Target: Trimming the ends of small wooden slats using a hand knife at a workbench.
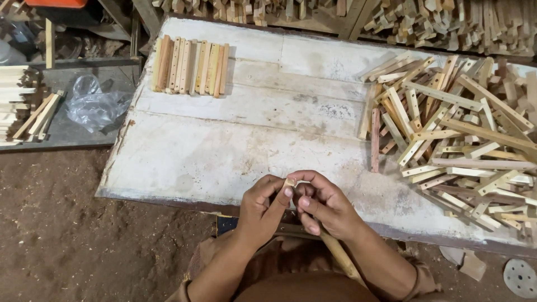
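Both hands, left point(262, 208) and right point(327, 208), pinch one thin stick point(335, 251) at the surface's point(224, 151) near edge. It looks light, stiff, probably snappable; best gripped near its tip.

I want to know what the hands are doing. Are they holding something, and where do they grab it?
Both hands hold one thin wooden stick. The left hand pinches its top end; the right hand wraps around it just below.
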